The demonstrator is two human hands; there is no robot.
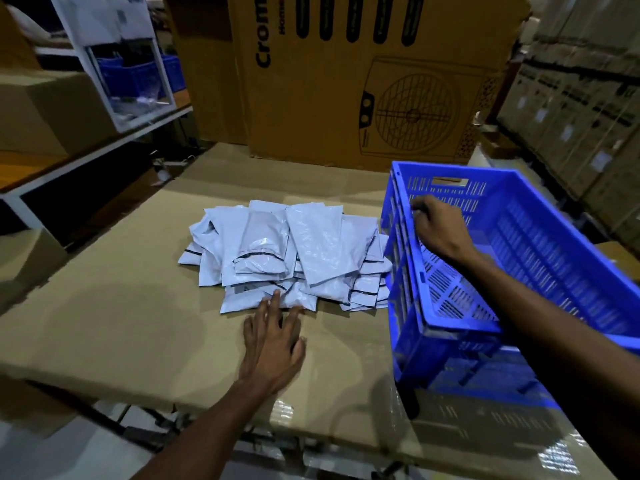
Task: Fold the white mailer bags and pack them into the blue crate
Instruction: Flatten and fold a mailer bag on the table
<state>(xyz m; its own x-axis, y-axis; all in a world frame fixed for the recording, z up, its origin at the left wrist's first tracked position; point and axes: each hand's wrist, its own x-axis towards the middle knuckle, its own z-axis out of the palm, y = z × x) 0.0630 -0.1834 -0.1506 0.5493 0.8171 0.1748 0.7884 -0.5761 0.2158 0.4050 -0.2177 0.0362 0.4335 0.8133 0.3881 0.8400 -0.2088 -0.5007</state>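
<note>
Fingers point(277, 299) of the left hand point(273, 344) lie straight and spread, tips touching the nearest bag of the pile of white bags point(287, 251); the palm rests on the cardboard top point(104, 306). Right hand point(438, 230) reaches over the near rim into the crate point(554, 244), fingers curled at its left wall; whether they grasp the rim cannot be told.

Bags lie heaped at the middle of the cardboard top, the pile's right side just beside the crate's left wall. Bare cardboard extends left of the pile to the left edge and between pile and near edge. Crate stands tilted at the right side of the cardboard top, its floor visible through the open top; its near right corner is hidden by the right forearm. Behind the pile a large printed carton point(346, 81) closes off the far edge. Shelving point(114, 64) at upper left is dim and blurred.
</note>
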